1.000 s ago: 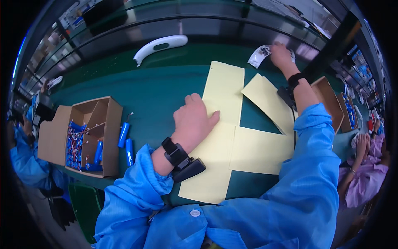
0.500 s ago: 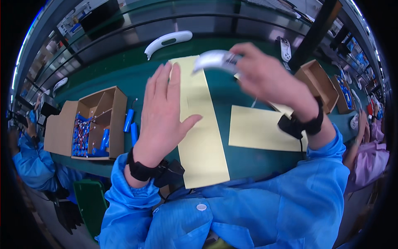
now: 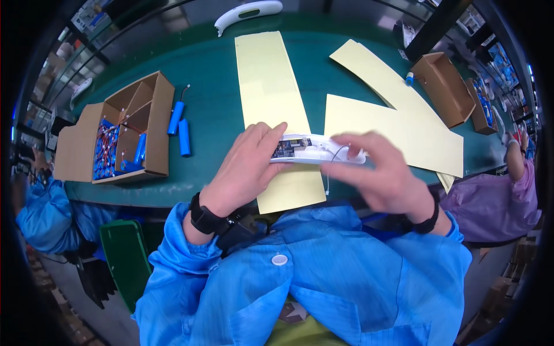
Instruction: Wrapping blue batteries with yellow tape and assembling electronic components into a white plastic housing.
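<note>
A white curved plastic housing point(image 3: 314, 154) lies hollow side up over a cream paper strip point(image 3: 271, 86). Inside its left end sits a dark circuit board point(image 3: 285, 149). My left hand point(image 3: 245, 167) is closed on that end, thumb and fingers along the rims. At the other end is my right hand point(image 3: 384, 173), slightly blurred, thumb and forefinger apart around the housing. Close to those fingertips a thin wire point(image 3: 328, 185) hangs out of the housing, a small white plug at its tip.
On the left, a cardboard box point(image 3: 158, 127) holds blue wired cylinders; two blue cylinders point(image 3: 184, 138) lie beside it. More cream sheets point(image 3: 398, 132) spread to the right, near an open brown box point(image 3: 444, 86). Another white housing point(image 3: 248, 12) rests at the back. Co-workers sit on both sides.
My right hand has brought the white housing down and nearer. My left hand has left the paper and taken hold of the housing's left end. The view has shifted, uncovering the sheets on the right.
</note>
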A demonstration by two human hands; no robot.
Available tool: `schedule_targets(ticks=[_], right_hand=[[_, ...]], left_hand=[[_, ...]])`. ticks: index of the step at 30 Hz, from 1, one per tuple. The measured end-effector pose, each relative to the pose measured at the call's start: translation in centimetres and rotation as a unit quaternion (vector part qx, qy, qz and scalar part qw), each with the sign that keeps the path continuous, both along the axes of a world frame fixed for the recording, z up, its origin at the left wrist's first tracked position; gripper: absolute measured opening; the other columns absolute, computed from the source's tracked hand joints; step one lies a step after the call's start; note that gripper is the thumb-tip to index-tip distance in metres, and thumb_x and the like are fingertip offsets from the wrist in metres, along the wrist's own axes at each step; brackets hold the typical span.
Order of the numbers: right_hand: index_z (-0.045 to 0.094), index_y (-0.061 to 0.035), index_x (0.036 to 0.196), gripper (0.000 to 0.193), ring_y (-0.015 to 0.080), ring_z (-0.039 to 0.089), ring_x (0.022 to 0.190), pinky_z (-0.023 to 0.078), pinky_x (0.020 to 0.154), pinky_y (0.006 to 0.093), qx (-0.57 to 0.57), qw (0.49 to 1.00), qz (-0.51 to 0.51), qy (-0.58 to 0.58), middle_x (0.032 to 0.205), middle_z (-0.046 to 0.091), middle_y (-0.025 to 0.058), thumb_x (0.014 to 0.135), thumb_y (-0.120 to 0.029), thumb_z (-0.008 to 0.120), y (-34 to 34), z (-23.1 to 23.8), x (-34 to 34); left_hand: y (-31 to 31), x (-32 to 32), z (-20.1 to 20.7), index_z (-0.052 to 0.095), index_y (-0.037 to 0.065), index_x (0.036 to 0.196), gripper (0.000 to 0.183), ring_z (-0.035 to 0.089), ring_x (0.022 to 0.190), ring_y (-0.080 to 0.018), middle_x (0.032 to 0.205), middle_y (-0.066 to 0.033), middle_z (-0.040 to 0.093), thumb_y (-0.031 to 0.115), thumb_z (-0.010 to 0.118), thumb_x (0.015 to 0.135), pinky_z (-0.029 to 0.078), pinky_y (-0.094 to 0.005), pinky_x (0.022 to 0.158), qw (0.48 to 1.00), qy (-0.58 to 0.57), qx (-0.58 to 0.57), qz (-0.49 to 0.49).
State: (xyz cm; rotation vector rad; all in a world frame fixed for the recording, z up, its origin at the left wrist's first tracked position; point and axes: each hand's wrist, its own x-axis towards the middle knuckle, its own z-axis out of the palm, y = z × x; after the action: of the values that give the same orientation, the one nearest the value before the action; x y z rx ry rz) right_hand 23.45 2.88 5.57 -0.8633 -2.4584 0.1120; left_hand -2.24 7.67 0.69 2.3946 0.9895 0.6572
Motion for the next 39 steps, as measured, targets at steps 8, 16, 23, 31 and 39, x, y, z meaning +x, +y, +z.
schedule_targets(ticks=[8, 16, 23, 31, 39], right_hand=[[0.069, -0.0051, 0.095, 0.014, 0.0222, 0.06, 0.069, 0.048, 0.06, 0.0312, -0.068, 0.97, -0.017, 0.234, 0.082, 0.063, 0.0091, 0.081, -0.004, 0.066, 2.4, -2.8, -2.2], [0.069, -0.0028, 0.091, 0.008, 0.0222, 0.061, 0.067, 0.049, 0.06, 0.0314, -0.156, 0.96, -0.057, 0.224, 0.075, 0.061, 0.0095, 0.085, -0.006, 0.065, 3.7, -3.6, -3.0], [0.068, -0.0039, 0.089, 0.007, 0.0232, 0.062, 0.07, 0.051, 0.06, 0.0331, -0.09, 0.974, -0.067, 0.194, 0.078, 0.061, 0.0091, 0.082, -0.004, 0.066, 3.4, -3.5, -3.4], [0.063, -0.0032, 0.087, 0.01, 0.025, 0.059, 0.072, 0.048, 0.061, 0.0335, -0.032, 0.972, -0.059, 0.225, 0.078, 0.06, 0.0088, 0.078, -0.003, 0.068, 3.5, -3.5, -3.6], [0.059, -0.0026, 0.082, 0.009, 0.0252, 0.055, 0.073, 0.045, 0.062, 0.0347, -0.092, 0.956, -0.06, 0.271, 0.077, 0.057, 0.009, 0.078, -0.001, 0.067, 3.2, -3.2, -3.7]], left_hand=[[-1.2, 0.1, 0.5, 0.044, -0.001, 0.135, 0.072, 0.051, 0.107, -0.0357, 0.115, -0.0174, 0.052, 0.021, 0.077, 0.075, 0.042, -0.0404, 0.094, 0.999, 0.021, 0.043, -0.018], [0.3, 1.8, 1.3, 0.054, 0.001, 0.096, 0.017, 0.047, 0.117, -0.0371, 0.118, -0.0177, 0.053, 0.017, 0.058, 0.093, 0.038, -0.043, 0.098, 0.989, -0.132, 0.062, 0.037], [0.8, 2.9, 0.7, 0.054, 0.003, 0.09, 0.018, 0.046, 0.118, -0.0365, 0.116, -0.0157, 0.055, 0.02, 0.053, 0.096, 0.035, -0.0435, 0.099, 0.991, -0.119, 0.052, 0.044], [0.5, 3.1, 0.8, 0.053, 0.003, 0.09, 0.015, 0.043, 0.124, -0.0331, 0.121, -0.0132, 0.055, 0.017, 0.052, 0.097, 0.034, -0.0415, 0.103, 0.979, -0.197, -0.053, 0.01], [0.3, 3.2, 0.8, 0.054, 0.003, 0.092, 0.013, 0.045, 0.123, -0.0325, 0.121, -0.0134, 0.056, 0.016, 0.054, 0.096, 0.036, -0.04, 0.102, 0.977, -0.205, -0.057, 0.01]])
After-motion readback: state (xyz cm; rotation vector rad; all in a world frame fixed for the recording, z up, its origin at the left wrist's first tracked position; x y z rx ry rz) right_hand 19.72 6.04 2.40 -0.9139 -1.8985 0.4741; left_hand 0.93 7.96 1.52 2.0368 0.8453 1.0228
